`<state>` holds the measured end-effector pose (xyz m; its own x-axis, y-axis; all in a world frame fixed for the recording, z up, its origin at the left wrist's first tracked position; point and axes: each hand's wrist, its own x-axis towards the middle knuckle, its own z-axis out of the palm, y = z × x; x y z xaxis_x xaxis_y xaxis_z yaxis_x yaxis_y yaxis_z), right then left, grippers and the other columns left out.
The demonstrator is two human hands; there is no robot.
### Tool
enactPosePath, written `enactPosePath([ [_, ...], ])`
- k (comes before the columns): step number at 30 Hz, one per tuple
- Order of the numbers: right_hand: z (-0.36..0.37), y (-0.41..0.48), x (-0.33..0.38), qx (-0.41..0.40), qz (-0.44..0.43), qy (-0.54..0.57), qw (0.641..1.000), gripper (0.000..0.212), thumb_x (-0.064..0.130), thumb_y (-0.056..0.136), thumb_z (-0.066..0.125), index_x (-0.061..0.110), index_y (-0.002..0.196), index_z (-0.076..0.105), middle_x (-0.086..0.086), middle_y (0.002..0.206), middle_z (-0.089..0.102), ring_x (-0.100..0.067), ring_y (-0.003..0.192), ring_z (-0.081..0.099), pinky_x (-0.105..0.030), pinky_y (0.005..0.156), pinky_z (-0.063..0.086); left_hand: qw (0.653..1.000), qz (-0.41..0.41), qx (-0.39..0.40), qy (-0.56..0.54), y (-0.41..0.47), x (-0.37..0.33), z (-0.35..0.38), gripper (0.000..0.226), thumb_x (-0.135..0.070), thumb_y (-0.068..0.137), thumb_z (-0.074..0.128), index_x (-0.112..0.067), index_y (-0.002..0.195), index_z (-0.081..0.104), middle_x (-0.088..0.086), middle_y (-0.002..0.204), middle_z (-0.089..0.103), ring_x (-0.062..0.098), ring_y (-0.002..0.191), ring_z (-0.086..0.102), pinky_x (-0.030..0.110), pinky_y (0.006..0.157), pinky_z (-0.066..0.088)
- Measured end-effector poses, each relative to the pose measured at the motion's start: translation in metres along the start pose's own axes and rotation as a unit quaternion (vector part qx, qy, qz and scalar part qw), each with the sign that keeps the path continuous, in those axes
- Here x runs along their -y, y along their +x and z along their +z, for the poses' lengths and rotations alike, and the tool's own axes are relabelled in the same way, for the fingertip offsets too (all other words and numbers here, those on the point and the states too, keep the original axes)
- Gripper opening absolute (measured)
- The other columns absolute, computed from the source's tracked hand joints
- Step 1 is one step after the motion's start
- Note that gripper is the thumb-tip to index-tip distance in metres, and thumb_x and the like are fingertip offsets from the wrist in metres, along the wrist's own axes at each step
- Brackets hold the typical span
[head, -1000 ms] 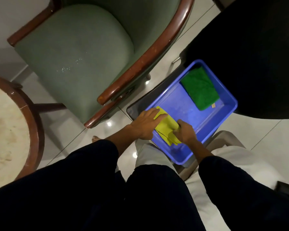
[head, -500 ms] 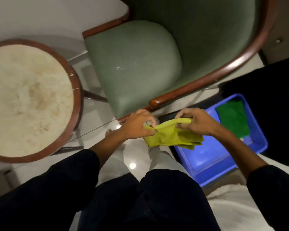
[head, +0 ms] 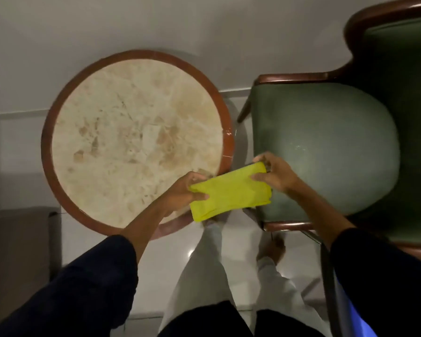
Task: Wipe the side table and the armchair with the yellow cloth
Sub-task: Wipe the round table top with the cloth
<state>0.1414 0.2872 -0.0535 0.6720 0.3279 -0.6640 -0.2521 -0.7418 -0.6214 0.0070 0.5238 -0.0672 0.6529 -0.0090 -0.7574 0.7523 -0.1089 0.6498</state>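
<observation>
The yellow cloth (head: 230, 192), folded into a flat rectangle, hangs in the air between both hands. My left hand (head: 182, 194) pinches its left end and my right hand (head: 275, 175) grips its right end. The cloth sits over the gap between the round side table (head: 131, 139), which has a beige marble top and a brown wooden rim, and the green armchair (head: 326, 147) with its brown wooden frame. The cloth touches neither one.
A pale wall runs behind the table and chair. Glossy light floor tiles (head: 243, 242) lie below, with my bare foot (head: 271, 248) on them. A sliver of the blue bin (head: 357, 314) shows at the bottom right. A grey block (head: 22, 242) stands at the left.
Both hands lifted the yellow cloth out of the blue bin, folded it flat and carried it left. The view swung left, so the side table is now central and the bin nearly out of sight.
</observation>
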Motion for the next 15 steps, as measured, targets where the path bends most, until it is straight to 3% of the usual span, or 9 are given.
enactPosePath([
  [3, 0.049, 0.034, 0.019, -0.184, 0.009, -0.079, 0.980, 0.050, 0.009, 0.085, 0.065, 0.006, 0.132, 0.049, -0.019, 0.127, 0.054, -0.035, 0.114, 0.054, -0.043, 0.099, 0.043, 0.974, 0.081, -0.119, 0.177, 0.030, 0.018, -0.025, 0.043, 0.003, 0.085, 0.066, -0.008, 0.126, 0.058, 0.007, 0.128, 0.061, 0.028, 0.121, 0.057, 0.037, 0.097, 0.049],
  [5, 0.093, 0.035, 0.022, -0.308, 0.040, -0.120, 0.943, 0.055, 0.023, 0.089, 0.059, 0.007, 0.140, 0.043, -0.021, 0.143, 0.044, -0.037, 0.130, 0.044, -0.047, 0.105, 0.036, 0.917, 0.151, -0.243, 0.277, 0.048, 0.023, -0.042, 0.044, 0.004, 0.083, 0.057, -0.009, 0.125, 0.060, 0.016, 0.128, 0.061, 0.036, 0.118, 0.058, 0.045, 0.098, 0.047],
  [7, 0.143, 0.031, 0.027, -0.303, 0.091, -0.084, 0.945, 0.070, 0.044, 0.093, 0.050, 0.004, 0.147, 0.030, -0.024, 0.155, 0.029, -0.038, 0.142, 0.030, -0.049, 0.113, 0.028, 0.849, 0.183, -0.334, 0.365, 0.068, 0.028, -0.062, 0.038, -0.004, 0.086, 0.055, -0.008, 0.123, 0.062, 0.020, 0.129, 0.061, 0.039, 0.119, 0.057, 0.048, 0.098, 0.044],
  [10, 0.186, 0.050, 0.029, -0.236, 0.137, -0.065, 0.960, 0.095, 0.062, 0.091, 0.039, -0.003, 0.151, 0.003, -0.026, 0.161, 0.006, -0.037, 0.149, 0.009, -0.049, 0.121, 0.017, 0.787, 0.117, -0.369, 0.480, 0.097, 0.044, -0.085, 0.044, -0.029, 0.100, 0.047, -0.010, 0.140, 0.048, 0.022, 0.151, 0.043, 0.039, 0.140, 0.039, 0.056, 0.111, 0.029],
  [12, 0.181, 0.080, 0.030, -0.265, 0.123, -0.095, 0.952, 0.100, 0.065, 0.091, 0.036, -0.006, 0.150, 0.000, -0.028, 0.160, 0.004, -0.038, 0.150, 0.006, -0.050, 0.121, 0.016, 0.780, 0.075, -0.379, 0.492, 0.109, 0.057, -0.089, 0.055, -0.041, 0.102, 0.036, -0.014, 0.150, 0.035, 0.021, 0.159, 0.030, 0.038, 0.147, 0.028, 0.061, 0.114, 0.022],
  [15, 0.161, 0.124, 0.038, -0.331, 0.064, -0.174, 0.925, 0.095, 0.068, 0.090, 0.033, -0.002, 0.151, 0.012, -0.029, 0.158, 0.015, -0.040, 0.148, 0.013, -0.052, 0.121, 0.017, 0.785, 0.070, -0.391, 0.476, 0.122, 0.077, -0.091, 0.060, -0.049, 0.102, 0.024, -0.022, 0.155, 0.019, 0.015, 0.165, 0.016, 0.031, 0.153, 0.014, 0.062, 0.117, 0.014],
])
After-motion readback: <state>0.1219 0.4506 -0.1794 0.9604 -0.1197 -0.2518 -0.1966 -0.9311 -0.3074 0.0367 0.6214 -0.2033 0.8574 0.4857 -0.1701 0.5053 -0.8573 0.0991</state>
